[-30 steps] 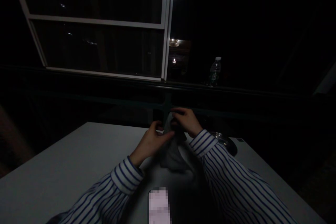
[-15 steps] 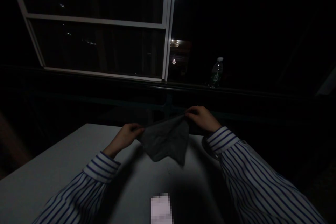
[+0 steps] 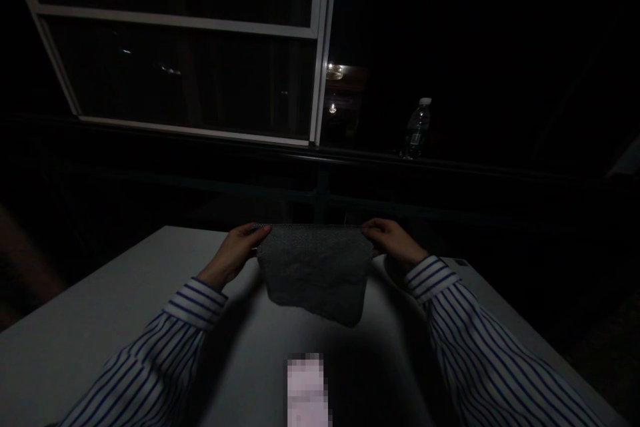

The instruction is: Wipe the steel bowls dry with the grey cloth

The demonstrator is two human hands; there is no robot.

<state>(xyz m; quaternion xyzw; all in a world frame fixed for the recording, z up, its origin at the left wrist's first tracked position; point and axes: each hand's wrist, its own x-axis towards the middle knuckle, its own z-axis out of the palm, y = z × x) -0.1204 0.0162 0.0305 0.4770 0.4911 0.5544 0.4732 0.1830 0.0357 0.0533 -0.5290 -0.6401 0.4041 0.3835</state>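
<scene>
A small grey cloth (image 3: 314, 272) hangs spread out above a white table (image 3: 100, 320). My left hand (image 3: 234, 255) pinches its upper left corner. My right hand (image 3: 393, 242) pinches its upper right corner. The top edge is pulled straight between both hands and the lower edge droops toward the table. Both arms wear white sleeves with blue stripes. The room is very dark.
A blurred pale rectangle (image 3: 306, 390) lies on the table near me. A plastic water bottle (image 3: 417, 128) stands on a dark ledge beyond the table. A white-framed window (image 3: 200, 47) fills the back left, with small lights beside it.
The cloth was bunched between my hands close together; my hands have moved apart and lowered a little, and the cloth is now stretched flat between them.
</scene>
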